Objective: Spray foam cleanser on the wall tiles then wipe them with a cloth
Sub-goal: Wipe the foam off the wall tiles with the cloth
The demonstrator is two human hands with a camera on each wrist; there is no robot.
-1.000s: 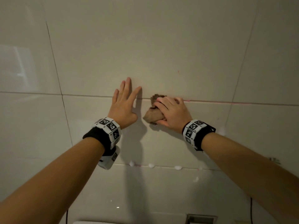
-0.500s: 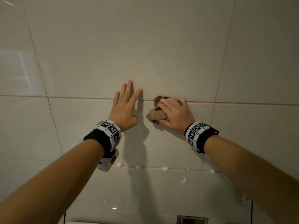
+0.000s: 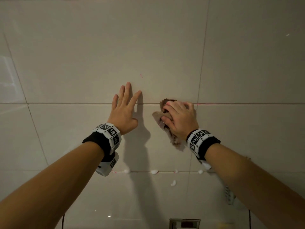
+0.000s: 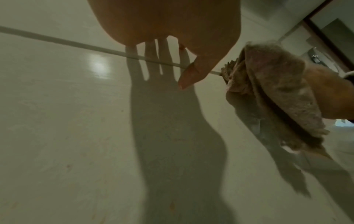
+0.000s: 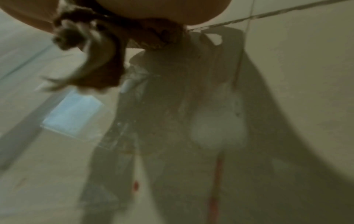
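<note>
Pale glossy wall tiles (image 3: 102, 52) fill the head view. My right hand (image 3: 179, 117) grips a bunched brown cloth (image 3: 159, 117) and presses it against the wall just below a horizontal grout line (image 3: 66, 103). The cloth (image 4: 275, 94) hangs down past the wrist in the left wrist view, and it is blurred at the top of the right wrist view (image 5: 99, 50). My left hand (image 3: 124, 109) lies flat on the tile to the left of the cloth, fingers straight and spread. Small white foam blobs (image 3: 154, 171) sit along the lower grout line.
A large foam patch (image 5: 218, 128) clings to the tile under my right wrist. A metal fitting (image 3: 184, 224) shows at the bottom edge, with dark cables (image 3: 250, 219) hanging near it. Reddish marks (image 3: 203, 104) dot the grout line right of the cloth.
The cloth in my right hand has slid a little to the right, widening the gap to my left hand. The view has shifted, and the left hand stays flat on the tile.
</note>
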